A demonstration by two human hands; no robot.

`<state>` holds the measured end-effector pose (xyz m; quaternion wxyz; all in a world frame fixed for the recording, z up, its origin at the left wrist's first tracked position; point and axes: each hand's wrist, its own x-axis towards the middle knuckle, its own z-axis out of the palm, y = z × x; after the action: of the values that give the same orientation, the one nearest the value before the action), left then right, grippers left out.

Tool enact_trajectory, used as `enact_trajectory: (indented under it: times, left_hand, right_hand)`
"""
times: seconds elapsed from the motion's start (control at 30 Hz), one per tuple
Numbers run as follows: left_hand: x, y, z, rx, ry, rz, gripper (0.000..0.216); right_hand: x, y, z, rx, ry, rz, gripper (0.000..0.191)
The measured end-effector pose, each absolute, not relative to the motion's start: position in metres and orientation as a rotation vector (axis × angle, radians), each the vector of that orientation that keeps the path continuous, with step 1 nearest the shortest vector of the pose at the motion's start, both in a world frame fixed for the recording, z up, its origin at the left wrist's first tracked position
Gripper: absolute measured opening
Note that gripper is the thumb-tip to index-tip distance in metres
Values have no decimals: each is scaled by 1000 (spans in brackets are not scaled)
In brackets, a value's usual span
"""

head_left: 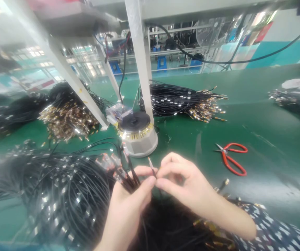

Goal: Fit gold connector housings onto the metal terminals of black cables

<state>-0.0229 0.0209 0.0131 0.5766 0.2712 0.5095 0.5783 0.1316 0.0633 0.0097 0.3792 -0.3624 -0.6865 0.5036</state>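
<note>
My left hand point(129, 202) is closed around a bunch of thin black cables point(124, 174) whose stripped ends stick up past my fingers. My right hand point(184, 181) pinches a single cable end point(152, 167) between thumb and forefinger, right beside my left thumb. Both hands are low in the middle of the view, over a dark heap of cables point(165, 226). Just behind them stands a round white device point(139, 134) with a black top and yellow marks round its rim.
A large coil of black cables point(61, 195) lies left of my hands. Bundles with gold connectors lie at back left point(66, 120) and back centre point(186, 103). Red-handled scissors point(232, 157) rest on the green mat point(270, 132). White frame legs point(141, 59) rise behind the device.
</note>
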Motion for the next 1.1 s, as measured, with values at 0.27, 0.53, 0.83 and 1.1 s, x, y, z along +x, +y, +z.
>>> enact_trajectory:
  times: [0.27,0.53,0.83,1.1]
  left_hand:
    - [-25,20,14,687,1108,1373,15]
    - [-20,12,6,744,1179,1169,17]
    - [-21,16,5,833,1209,1092,24]
    - [-19,18,4,772,1243,1141,19]
  right_hand:
    - [138,63,7,-990,-1686,1392,14]
    - [154,71,11,-679,-1440,1676,10]
    - [155,70,28,-812,-1899,1476,3]
    - [149,69,9,-1070,-1590,1552,25]
